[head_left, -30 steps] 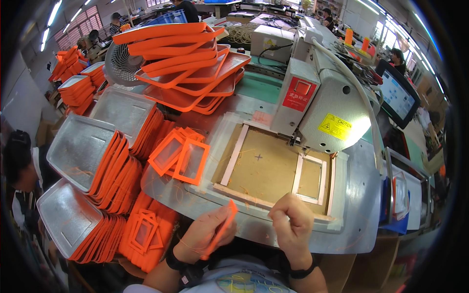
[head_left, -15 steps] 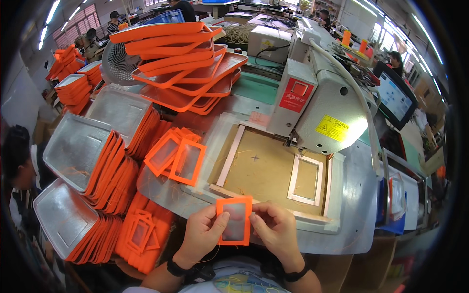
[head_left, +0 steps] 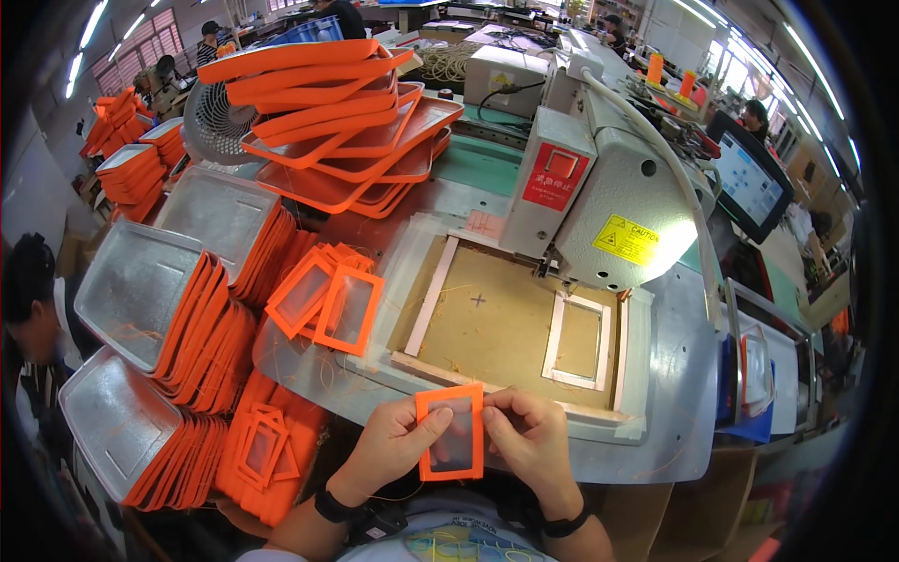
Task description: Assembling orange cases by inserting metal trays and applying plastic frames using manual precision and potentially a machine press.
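A small rectangular piece with an orange fabric border and a see-through window point(head_left: 456, 448) is held up in front of my body. My left hand point(head_left: 393, 445) grips its left edge, the thumb lying across the window and fingers behind it. At the upper right edge, my right hand point(head_left: 530, 440) has its fingers closed in a pinch against the orange border. Just beyond my hands lies the brown sewing template point(head_left: 487, 328) with white strips, under the sewing machine head point(head_left: 632, 211). Similar orange-framed window pieces point(head_left: 348, 312) are piled on the metal plate to the left.
Stacks of orange-edged clear-topped panels point(head_left: 140, 290) stand at the left. Behind them a tall pile of orange trays-shaped covers point(head_left: 328, 122) leans beside a fan point(head_left: 217, 122). A monitor point(head_left: 749, 178) stands at the right. Loose orange threads lie on the metal plate point(head_left: 674, 412).
My left thumb has slid further over the window, and the piece sits slightly lower. The whole view has shifted a little. My right hand keeps its pinch at the edge.
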Motion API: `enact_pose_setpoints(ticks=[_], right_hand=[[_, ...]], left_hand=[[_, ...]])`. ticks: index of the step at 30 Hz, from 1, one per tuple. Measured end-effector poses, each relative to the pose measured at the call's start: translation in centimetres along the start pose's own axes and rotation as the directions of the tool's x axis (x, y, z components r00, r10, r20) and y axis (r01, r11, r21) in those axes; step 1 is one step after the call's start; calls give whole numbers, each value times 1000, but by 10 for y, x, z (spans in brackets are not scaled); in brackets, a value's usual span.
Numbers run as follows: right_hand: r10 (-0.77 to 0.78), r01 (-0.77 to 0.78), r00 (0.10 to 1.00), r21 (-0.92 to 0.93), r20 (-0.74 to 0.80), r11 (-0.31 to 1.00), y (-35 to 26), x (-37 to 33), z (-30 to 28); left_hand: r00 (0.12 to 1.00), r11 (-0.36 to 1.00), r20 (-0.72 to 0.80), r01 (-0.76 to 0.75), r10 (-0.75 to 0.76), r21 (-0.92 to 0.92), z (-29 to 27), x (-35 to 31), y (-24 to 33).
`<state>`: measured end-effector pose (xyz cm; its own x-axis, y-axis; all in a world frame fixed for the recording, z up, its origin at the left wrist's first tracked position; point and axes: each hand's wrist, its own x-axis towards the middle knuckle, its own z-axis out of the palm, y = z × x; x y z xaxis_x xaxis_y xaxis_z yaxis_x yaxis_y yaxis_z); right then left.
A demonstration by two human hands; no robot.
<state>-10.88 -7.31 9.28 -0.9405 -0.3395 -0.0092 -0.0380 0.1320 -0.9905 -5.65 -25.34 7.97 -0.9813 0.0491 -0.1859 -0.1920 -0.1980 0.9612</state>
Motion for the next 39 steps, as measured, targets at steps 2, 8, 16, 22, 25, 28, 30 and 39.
enact_pose_setpoints(ticks=[2, 8, 16, 22, 25, 28, 30, 39], right_hand=[[-12, 12, 1000, -26, -5, 1000, 1, 1, -2], [-267, 249, 963, -234, -45, 940, -2, 9, -2], [-498, 430, 865, -412, -68, 803, -4, 18, -7], [-334, 315, 941, -201, -64, 927, -3, 9, -25], [-339, 323, 941, -316, 4, 892, -4, 9, -22], [-255, 226, 964, -262, -81, 938, -9, 8, -12], [-229, 205, 971, -255, -67, 945, -10, 7, -10], [-199, 190, 980, -283, -2, 940, -9, 8, -4]], left_hand=[[1000, 1000, 5, 0, 0, -5, 1, 0, 3], [1000, 999, -9, 9, -9, 39, 1, 0, 0], [998, 997, -30, 53, -51, 58, 0, 0, 3], [998, 999, -51, 24, -26, -29, -3, 0, 2], [998, 1000, -57, 2, -3, -22, -3, 1, -2], [998, 999, -58, 9, -11, -32, 0, 1, 2], [998, 999, -61, 27, -29, -24, 1, 2, 3], [992, 981, -19, -122, 126, 149, 3, 1, -1]])
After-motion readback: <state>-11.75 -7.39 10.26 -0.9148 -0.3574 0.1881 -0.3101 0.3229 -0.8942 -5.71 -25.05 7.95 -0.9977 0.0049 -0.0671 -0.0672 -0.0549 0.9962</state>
